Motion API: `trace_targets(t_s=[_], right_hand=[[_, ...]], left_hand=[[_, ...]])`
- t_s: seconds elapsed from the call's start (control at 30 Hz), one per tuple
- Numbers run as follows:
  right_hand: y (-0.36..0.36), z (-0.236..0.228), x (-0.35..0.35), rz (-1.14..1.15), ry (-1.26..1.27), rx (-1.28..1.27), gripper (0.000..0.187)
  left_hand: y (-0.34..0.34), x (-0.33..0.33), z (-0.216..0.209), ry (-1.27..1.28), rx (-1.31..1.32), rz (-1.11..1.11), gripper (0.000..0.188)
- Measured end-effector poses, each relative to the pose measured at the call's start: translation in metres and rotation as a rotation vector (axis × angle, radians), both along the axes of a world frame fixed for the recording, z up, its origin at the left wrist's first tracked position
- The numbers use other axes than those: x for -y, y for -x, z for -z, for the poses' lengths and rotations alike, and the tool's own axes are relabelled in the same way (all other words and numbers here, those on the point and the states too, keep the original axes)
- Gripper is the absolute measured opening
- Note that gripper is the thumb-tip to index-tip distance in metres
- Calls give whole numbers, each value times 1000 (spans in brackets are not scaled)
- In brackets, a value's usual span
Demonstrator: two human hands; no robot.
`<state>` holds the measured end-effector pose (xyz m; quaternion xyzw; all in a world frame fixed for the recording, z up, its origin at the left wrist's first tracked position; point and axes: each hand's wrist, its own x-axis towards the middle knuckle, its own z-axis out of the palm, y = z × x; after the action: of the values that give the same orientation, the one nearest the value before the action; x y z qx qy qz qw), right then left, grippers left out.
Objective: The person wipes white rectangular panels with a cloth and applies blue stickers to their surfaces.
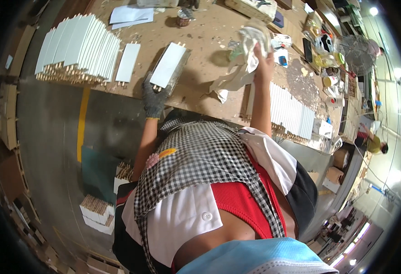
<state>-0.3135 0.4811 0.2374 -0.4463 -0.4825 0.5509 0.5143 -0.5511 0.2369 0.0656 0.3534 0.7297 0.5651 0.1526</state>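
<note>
My left hand [154, 97], in a dark grey knitted glove, grips the near end of a white painted board [168, 65] with short wooden dowels at its ends. The board is tilted over the table, and a dark flat piece shows along its right side. My bare right hand [264, 64] is closed round a crumpled white cloth [236, 80], which hangs down toward the tabletop, its upper part smeared by motion. Left of the held board, a similar white board [127, 63] lies alone. Farther left stands a stack of white doweled boards [74, 42].
A row of white boards [292, 112] lines the table's near right edge. Bottles and containers [330, 82] crowd the right side. Papers [131, 16] and a small jar [183, 17] sit at the back of the worn table [200, 50]. Another person [375, 144] is far right.
</note>
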Motion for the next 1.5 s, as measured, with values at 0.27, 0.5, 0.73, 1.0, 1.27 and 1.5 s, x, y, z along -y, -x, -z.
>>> trace_targets(t_s=[0.27, 0.5, 0.73, 1.0, 1.27, 1.5], right_hand=[[-39, 42, -71, 124, -788, 1198, 49], [-33, 71, -87, 107, -895, 1094, 47], [-74, 80, -116, 211, -491, 443, 39], [-70, 118, -75, -63, 234, -757, 46], [-40, 104, -73, 55, -20, -317, 45], [21, 66, -81, 140, -1021, 1035, 32]], left_hand=[[-1, -1, -2, 62, -8, -4, 85], [-4, 2, -18, 47, 76, 13, 82], [6, 7, -8, 17, 146, 18, 94], [15, 38, 4, 93, -72, -34, 106], [6, 43, -6, 109, -23, -84, 100], [7, 23, -15, 64, 89, -18, 97]])
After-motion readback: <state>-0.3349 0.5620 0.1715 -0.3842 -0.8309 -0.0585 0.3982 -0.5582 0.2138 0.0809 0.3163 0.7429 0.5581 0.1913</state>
